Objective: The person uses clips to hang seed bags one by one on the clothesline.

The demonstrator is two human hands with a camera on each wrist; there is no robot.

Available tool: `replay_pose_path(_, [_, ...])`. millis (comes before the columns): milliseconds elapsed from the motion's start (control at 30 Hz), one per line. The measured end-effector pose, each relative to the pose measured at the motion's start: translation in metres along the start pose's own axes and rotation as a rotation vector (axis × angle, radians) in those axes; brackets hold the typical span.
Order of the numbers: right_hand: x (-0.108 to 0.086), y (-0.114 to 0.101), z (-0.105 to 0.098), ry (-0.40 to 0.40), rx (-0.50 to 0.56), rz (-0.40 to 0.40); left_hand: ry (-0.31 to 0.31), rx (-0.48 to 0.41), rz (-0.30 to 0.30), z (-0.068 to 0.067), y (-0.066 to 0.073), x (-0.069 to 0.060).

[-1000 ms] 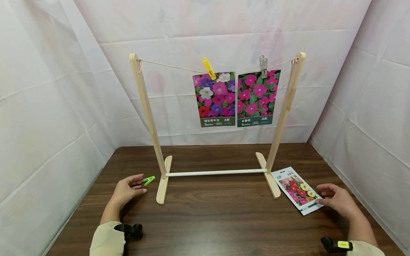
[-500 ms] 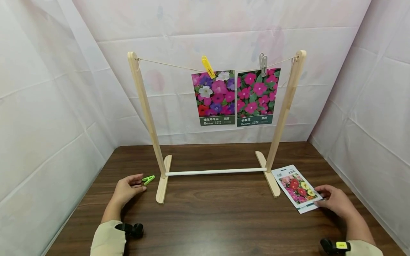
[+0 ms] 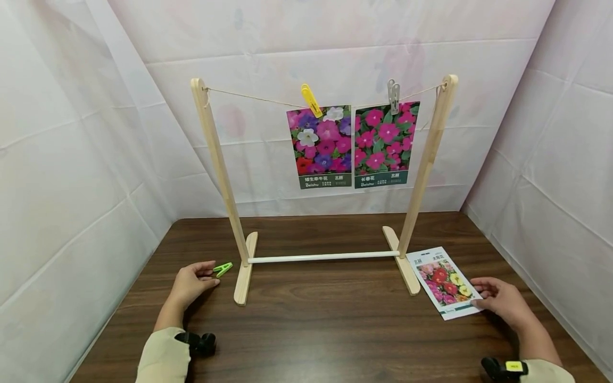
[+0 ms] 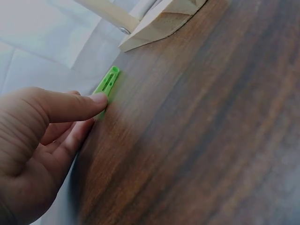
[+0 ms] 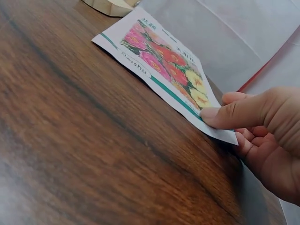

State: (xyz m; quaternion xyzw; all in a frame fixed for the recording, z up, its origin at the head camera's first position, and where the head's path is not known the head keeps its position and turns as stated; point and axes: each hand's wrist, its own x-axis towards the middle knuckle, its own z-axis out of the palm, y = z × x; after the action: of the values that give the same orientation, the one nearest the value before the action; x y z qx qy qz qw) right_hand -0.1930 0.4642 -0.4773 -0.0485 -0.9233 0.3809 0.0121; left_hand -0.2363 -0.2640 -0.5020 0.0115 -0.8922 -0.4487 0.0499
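Note:
At the left of the table, my left hand [image 3: 190, 287] has its thumb and fingertips at a small lime-green clothespin [image 3: 222, 269]. The left wrist view shows the thumb pressed along the clothespin [image 4: 108, 83], pinching it, while the fingers behind are partly hidden. On the right, my right hand [image 3: 503, 300] pinches the near right corner of a white seed packet [image 3: 450, 314] printed with red, pink and yellow flowers. Its thumb lies on top of the packet [image 5: 161, 61], with fingers beneath. The packet's far end reaches the rack's right foot.
A wooden rack [image 3: 433, 143] with a white crossbar [image 3: 325, 258] stands on the brown table [image 3: 311, 330]. From its string hang two flower packets, one under a yellow clothespin [image 3: 311, 101], the other under a grey clothespin [image 3: 394, 96]. Pale cloth [image 3: 335, 32] surrounds the table.
The seed packet has turned slightly clockwise on the table in my right hand, its near end shifting left. My left hand and the green clothespin stay practically still.

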Motion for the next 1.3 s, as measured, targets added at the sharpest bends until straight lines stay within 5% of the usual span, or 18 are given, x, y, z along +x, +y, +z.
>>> replay_pose_path(333, [-0.003, -0.001, -0.004, -0.029, 0.075, 0.073, 0.013, 0.115, 0.027, 0.003, 0.001, 0.008])
replay_pose_path(667, [-0.004, 0.003, -0.006, 0.005, 0.088, 0.009, 0.034, 0.139, 0.028, 0.004, 0.003, 0.007])
replay_pose_path(1067, [-0.006, 0.007, -0.008, 0.002, 0.205, -0.011, 0.036, 0.071, -0.002, 0.0, 0.007, 0.002])
replay_pose_path(1300, [-0.009, 0.01, -0.009, 0.031, 0.324, -0.019, 0.028, -0.04, -0.02, -0.002, 0.008, 0.0])
